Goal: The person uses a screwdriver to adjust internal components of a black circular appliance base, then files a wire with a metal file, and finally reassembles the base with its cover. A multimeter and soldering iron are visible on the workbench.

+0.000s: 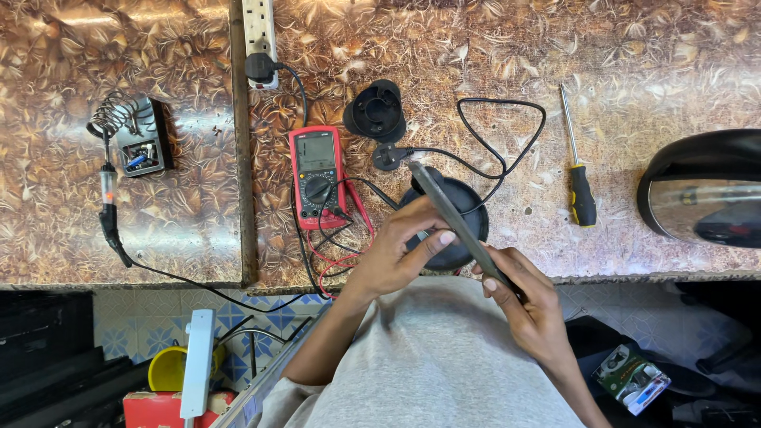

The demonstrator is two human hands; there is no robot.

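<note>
Both hands sit over the front edge of the patterned worktop [634, 71], w/ a long flat grey tool [456, 218] held between them. Right hand [527, 305] grips its lower end, fingers wrapped round the handle part. Left hand [400, 250] pinches the shaft abt midway, thumb on top. Tool runs diagonally, tip pointing up-left, ending just below the black plug [388, 156]. Under it lies a round black base [452, 218], partly hidden, close to the worktop's front edge.

Left of the hands: red multimeter [317, 176], its red & black leads [337, 254] spilling over the edge. A seam splits the worktop; beyond it a soldering iron [107, 202] & its coil stand [131, 131]. Power strip [259, 32] runs up along the seam.

Right side: yellow-handled screwdriver [579, 170] lies apart, bare surface either side of it. Shiny kettle body [701, 190] at far right edge.
</note>
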